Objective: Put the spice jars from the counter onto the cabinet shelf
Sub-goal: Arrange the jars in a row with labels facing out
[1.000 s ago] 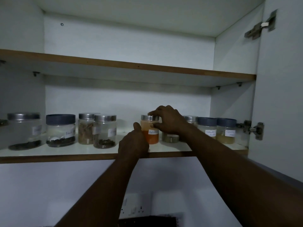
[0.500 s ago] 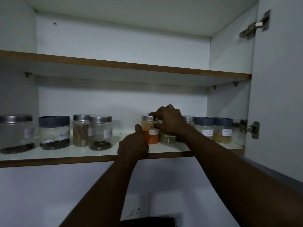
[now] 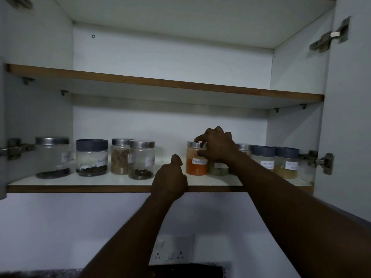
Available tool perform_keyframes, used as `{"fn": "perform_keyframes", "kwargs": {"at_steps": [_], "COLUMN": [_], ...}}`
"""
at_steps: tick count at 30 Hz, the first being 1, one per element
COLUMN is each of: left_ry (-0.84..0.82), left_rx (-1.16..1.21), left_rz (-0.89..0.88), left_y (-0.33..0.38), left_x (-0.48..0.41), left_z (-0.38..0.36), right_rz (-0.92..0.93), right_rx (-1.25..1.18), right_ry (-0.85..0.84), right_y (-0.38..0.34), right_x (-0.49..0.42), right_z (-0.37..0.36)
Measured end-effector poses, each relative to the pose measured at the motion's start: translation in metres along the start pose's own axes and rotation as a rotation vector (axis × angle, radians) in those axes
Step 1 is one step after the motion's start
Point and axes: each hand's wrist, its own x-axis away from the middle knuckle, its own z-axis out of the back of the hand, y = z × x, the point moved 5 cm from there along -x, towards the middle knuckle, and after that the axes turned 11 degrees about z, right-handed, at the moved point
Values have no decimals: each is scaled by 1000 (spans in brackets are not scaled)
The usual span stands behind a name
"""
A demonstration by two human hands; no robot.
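Observation:
An orange spice jar point(image 3: 196, 166) with a silver lid and white label stands on the lower cabinet shelf point(image 3: 112, 182). My right hand point(image 3: 217, 146) wraps over its lid and right side, fingers closed on it. My left hand point(image 3: 170, 180) rests in a loose fist on the shelf's front edge, just left of the jar, holding nothing. A low jar of green spice point(image 3: 218, 169) sits right behind my right wrist, partly hidden.
Several labelled jars stand left of the gap: a silver-lidded one point(image 3: 52, 157), a blue-lidded one point(image 3: 92, 157) and two more point(image 3: 141, 159). Two blue-lidded jars point(image 3: 286, 162) stand at the right. The upper shelf point(image 3: 160, 83) carries nothing visible. The open door's hinge point(image 3: 319, 161) is at right.
Both hands hold nearly the same pose around the orange jar. The view has shifted slightly right, showing more of the cabinet's left wall.

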Motion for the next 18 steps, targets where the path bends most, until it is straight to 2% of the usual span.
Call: {"fn": "perform_keyframes", "kwargs": {"at_steps": [2,5,8,9,12,15,18], "left_ry": [68,285,546,580,493,355,264], "left_rx": [89,188,246,236,243,306,240], "left_rz": [-3,43,128,168,249,316,396], "left_y": [-12,-41,-67,-73,-79,-83,-90], "left_x": [9,25,36,34,19,5,-4], "left_z": [12,37,64,71,80,77,70], "right_rz": [-18,-3,150,218,345,353,320], "right_rx": [-17,-152,-306,-329,-321,-293,-291], "right_ry": [6,97,120,105,44,-4,26], "right_y": [-1,-17,-62,-80,-123,-139,-135], "right_x": [-1,-9,-23,-28,-41,-47,-45], "right_z": [3,12,19,20,15,6,2]}}
